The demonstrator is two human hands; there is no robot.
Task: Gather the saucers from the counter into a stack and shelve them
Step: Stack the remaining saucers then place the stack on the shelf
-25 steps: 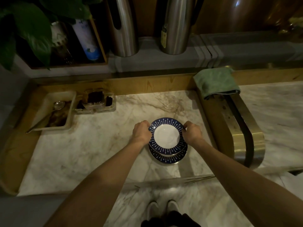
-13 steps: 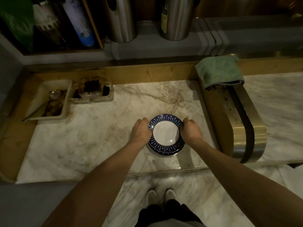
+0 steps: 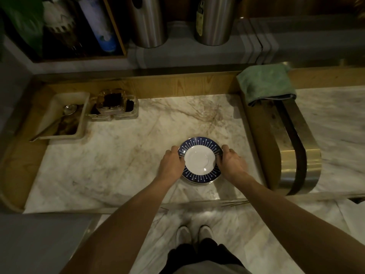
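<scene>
Shoes at frame bottom centre, on marble floor; both forearms reach up to frame centre, where the saucers sit stacked on the marble counter. Left hand and right hand each curl closed on opposite rims of the stack, fingers wrapping the edges. Farther back: tray with spoon upper left, green cloth upper right, two steel jugs along the top.

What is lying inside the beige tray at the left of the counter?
In the beige tray: a metal spoon and something dark brown I cannot identify. Whatever lies under it is covered.
</scene>
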